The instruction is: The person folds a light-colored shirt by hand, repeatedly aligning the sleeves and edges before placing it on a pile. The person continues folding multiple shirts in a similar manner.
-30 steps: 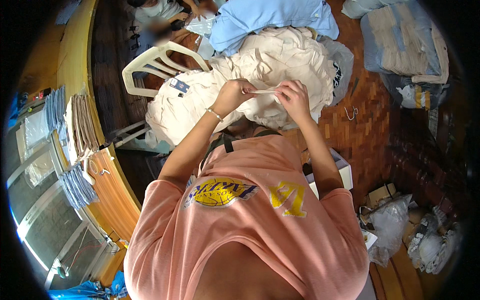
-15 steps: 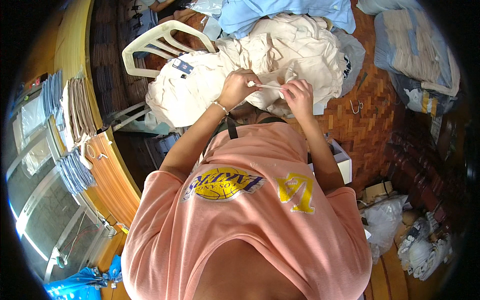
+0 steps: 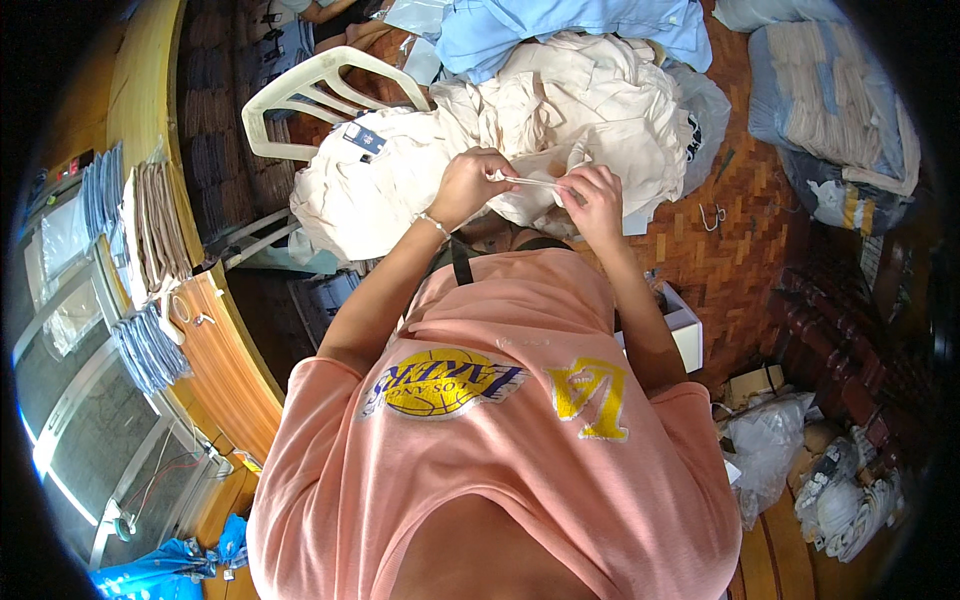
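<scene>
A thin, pale strip of cloth (image 3: 533, 182) is pulled taut between my two hands. My left hand (image 3: 468, 186) pinches its left end, and the fingers of my right hand (image 3: 592, 197) are closed on its right end. It looks like an edge of the cream fabric, though where it joins the pile cannot be made out. Just beyond my hands lies a big heap of cream cloth (image 3: 610, 85). A dark blue tag (image 3: 363, 138) rests on its left part.
A white plastic chair (image 3: 262, 125) stands at the far left of the heap. Light blue cloth (image 3: 580, 28) lies behind. Bagged folded garments (image 3: 830, 95) are at far right. Clothes hang over a wooden panel (image 3: 235, 340) at left. A white box (image 3: 680, 330) sits by my right arm.
Both hands have shifted very slightly, with the right one a little further left and lower. The pale strip stays stretched between them.
</scene>
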A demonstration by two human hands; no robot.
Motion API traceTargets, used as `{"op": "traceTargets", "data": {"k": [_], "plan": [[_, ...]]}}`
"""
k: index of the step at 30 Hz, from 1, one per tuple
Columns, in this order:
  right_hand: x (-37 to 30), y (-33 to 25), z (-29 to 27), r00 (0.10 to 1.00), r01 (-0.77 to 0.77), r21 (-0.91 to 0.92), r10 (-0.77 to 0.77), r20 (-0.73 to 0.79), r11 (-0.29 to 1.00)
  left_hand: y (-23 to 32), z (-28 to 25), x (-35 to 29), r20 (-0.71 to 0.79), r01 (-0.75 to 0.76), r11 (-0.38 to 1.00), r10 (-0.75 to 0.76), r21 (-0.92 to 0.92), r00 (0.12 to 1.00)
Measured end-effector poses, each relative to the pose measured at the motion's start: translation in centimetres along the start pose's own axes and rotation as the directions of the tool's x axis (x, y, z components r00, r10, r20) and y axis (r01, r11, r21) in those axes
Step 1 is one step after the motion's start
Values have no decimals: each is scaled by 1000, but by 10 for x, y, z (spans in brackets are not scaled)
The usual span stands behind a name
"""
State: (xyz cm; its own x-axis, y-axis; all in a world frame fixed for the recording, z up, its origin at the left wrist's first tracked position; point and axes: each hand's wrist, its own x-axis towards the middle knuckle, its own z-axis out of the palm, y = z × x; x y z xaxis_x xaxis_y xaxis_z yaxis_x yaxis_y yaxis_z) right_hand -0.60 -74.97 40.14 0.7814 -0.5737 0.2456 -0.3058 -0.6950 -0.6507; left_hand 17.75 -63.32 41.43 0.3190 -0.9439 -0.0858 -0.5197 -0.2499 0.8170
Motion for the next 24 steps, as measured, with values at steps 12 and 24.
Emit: {"op": "traceTargets", "data": {"k": [12,24], "plan": [[-3,-3,-1,999,-22,26,21,28,999,2,-9,-4,71,-69,998,69,0,995],[-10,-1,8,999,-42,163,47,-27,986,10,-12,-7,-10,-96,992,97,80,995]]}}
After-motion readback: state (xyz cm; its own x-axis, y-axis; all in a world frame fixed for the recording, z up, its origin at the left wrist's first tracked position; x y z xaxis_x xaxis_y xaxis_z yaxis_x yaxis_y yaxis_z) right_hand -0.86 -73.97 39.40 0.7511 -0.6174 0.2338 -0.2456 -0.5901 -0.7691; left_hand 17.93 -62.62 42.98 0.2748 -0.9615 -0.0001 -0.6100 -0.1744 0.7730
